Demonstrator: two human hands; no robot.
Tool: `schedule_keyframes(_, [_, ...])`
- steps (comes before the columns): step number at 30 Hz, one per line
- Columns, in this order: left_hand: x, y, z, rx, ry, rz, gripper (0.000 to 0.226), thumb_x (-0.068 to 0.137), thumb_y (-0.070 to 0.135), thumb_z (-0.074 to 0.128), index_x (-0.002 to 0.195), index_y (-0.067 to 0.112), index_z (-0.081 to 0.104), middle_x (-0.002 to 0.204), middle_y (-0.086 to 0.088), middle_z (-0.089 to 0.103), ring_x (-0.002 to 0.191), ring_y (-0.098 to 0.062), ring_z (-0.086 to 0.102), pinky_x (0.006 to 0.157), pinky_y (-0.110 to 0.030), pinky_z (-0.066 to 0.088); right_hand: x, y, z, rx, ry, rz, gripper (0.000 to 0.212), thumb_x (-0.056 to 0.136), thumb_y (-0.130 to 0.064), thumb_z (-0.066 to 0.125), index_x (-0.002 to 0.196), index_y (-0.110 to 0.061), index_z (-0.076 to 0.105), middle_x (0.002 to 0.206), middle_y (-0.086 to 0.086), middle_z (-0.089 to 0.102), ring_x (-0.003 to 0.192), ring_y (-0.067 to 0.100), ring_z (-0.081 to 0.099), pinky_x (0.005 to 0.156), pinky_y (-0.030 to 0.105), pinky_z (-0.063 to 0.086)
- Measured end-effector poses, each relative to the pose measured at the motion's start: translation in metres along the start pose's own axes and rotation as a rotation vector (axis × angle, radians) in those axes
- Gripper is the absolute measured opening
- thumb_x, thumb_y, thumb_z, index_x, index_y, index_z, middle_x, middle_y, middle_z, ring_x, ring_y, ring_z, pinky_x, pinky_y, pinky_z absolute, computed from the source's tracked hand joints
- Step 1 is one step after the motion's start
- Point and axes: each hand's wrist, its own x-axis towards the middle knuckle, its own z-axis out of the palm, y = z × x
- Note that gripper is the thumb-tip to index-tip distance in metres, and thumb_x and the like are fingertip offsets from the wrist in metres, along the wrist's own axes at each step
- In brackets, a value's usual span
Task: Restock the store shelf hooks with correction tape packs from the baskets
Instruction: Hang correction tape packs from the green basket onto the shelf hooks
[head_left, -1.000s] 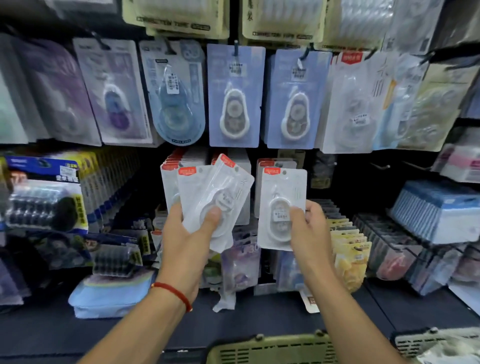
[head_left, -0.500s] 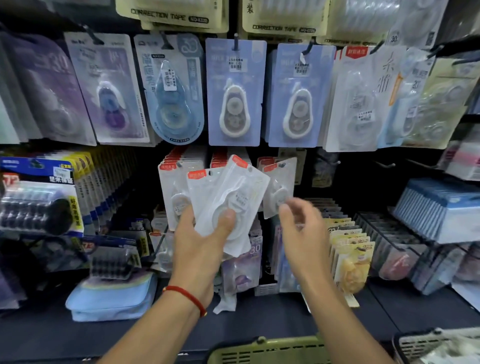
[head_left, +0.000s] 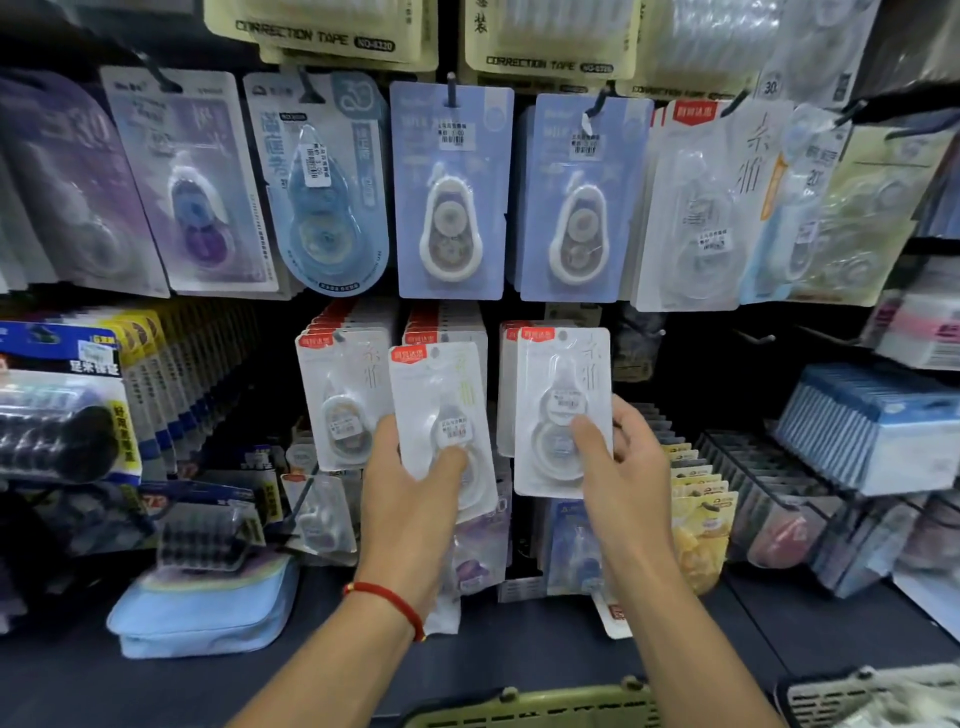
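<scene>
Correction tape pack (head_left: 561, 410) in right hand (head_left: 621, 467)

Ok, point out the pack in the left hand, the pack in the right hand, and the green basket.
Left-hand pack (head_left: 441, 415), head view: blister front above the thumb.
Right-hand pack (head_left: 558, 410), head view: blister around the price sticker.
Green basket (head_left: 530, 709), head view: top rim at the bottom edge.

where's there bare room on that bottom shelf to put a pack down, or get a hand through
Bare dark shelf board runs along the front edge, between the blue pouch and the green basket, under both forearms. Another strip lies at far right. Behind that it is crowded with standing packs and the yellow packs.
</scene>
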Motion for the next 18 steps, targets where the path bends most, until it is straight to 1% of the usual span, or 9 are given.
schedule_keyframes(4, [0.001,0.001,-0.002,0.017,0.029,0.039,0.033,0.090,0.008,0.069,0.106,0.036,0.064,0.097,0.020,0.073,0.086,0.002,0.070,0.070,-0.020,0.053,0.002,-0.003,-0.001,-0.027,-0.056,-0.057,0.030,0.104,-0.019,0.063,0.130,-0.033,0.069,0.112,-0.010,0.079,0.104,0.011,0.075,0.087,0.034,0.060])
schedule_keyframes(7, [0.002,0.001,-0.003,-0.005,0.068,0.044,0.036,0.089,0.009,0.071,0.108,0.037,0.059,0.096,0.017,0.073,0.086,0.003,0.069,0.063,-0.012,0.052,0.002,-0.002,0.000,-0.109,-0.021,-0.100,0.029,0.104,-0.023,0.062,0.131,-0.032,0.069,0.113,-0.010,0.078,0.104,0.009,0.073,0.089,0.035,0.058])
schedule_keyframes(9, [0.002,0.001,-0.002,-0.012,0.075,0.055,0.039,0.088,0.009,0.072,0.109,0.037,0.056,0.101,0.014,0.072,0.085,0.004,0.069,0.062,-0.009,0.051,0.002,0.002,0.001,-0.332,0.017,-0.091,0.042,0.104,-0.033,0.060,0.145,-0.027,0.059,0.133,-0.007,0.068,0.122,0.013,0.063,0.103,0.039,0.053])
schedule_keyframes(10, [0.001,0.001,-0.001,-0.011,0.061,0.064,0.040,0.088,0.007,0.072,0.110,0.037,0.056,0.103,0.013,0.072,0.085,0.004,0.069,0.063,-0.009,0.051,0.002,0.004,0.001,-0.492,0.041,-0.079,0.053,0.104,-0.039,0.059,0.153,-0.024,0.049,0.145,-0.004,0.057,0.134,0.016,0.053,0.110,0.039,0.046])
schedule_keyframes(12, [0.001,0.000,0.002,-0.016,-0.001,0.074,0.043,0.088,0.002,0.071,0.111,0.035,0.057,0.106,0.011,0.073,0.089,0.004,0.070,0.071,-0.014,0.052,-0.004,0.006,0.003,-0.636,0.088,-0.124,0.059,0.102,-0.044,0.058,0.155,-0.022,0.046,0.148,-0.005,0.047,0.138,0.014,0.040,0.112,0.037,0.040])
schedule_keyframes(13, [0.000,-0.001,0.004,-0.019,-0.044,0.073,0.045,0.089,-0.001,0.071,0.113,0.035,0.058,0.108,0.011,0.073,0.093,0.002,0.070,0.077,-0.018,0.054,-0.006,0.007,0.004,-0.598,0.075,-0.156,0.051,0.101,-0.044,0.059,0.148,-0.025,0.053,0.142,-0.009,0.050,0.134,0.009,0.043,0.109,0.035,0.041])
schedule_keyframes(15, [-0.002,-0.003,0.008,-0.024,-0.140,0.073,0.047,0.090,-0.002,0.072,0.121,0.032,0.061,0.112,0.011,0.074,0.103,-0.004,0.071,0.085,-0.024,0.057,-0.009,0.009,0.005,-0.355,-0.074,-0.123,0.030,0.101,-0.040,0.063,0.128,-0.030,0.067,0.126,-0.017,0.065,0.119,0.004,0.060,0.100,0.033,0.051])
schedule_keyframes(17, [-0.005,-0.003,0.012,-0.028,-0.245,0.078,0.047,0.093,0.003,0.073,0.129,0.031,0.062,0.115,0.010,0.075,0.106,-0.007,0.072,0.084,-0.023,0.058,-0.010,0.011,0.007,-0.144,-0.228,-0.051,0.019,0.099,-0.036,0.067,0.116,-0.028,0.071,0.109,-0.010,0.077,0.103,0.008,0.073,0.088,0.032,0.059])
schedule_keyframes(18, [-0.006,-0.003,0.014,-0.023,-0.288,0.077,0.047,0.095,0.006,0.073,0.133,0.031,0.061,0.116,0.008,0.075,0.104,-0.008,0.073,0.081,-0.022,0.059,-0.009,0.012,0.008,-0.107,-0.227,-0.049,0.016,0.099,-0.032,0.068,0.114,-0.028,0.071,0.107,-0.009,0.079,0.100,0.009,0.075,0.083,0.031,0.061])
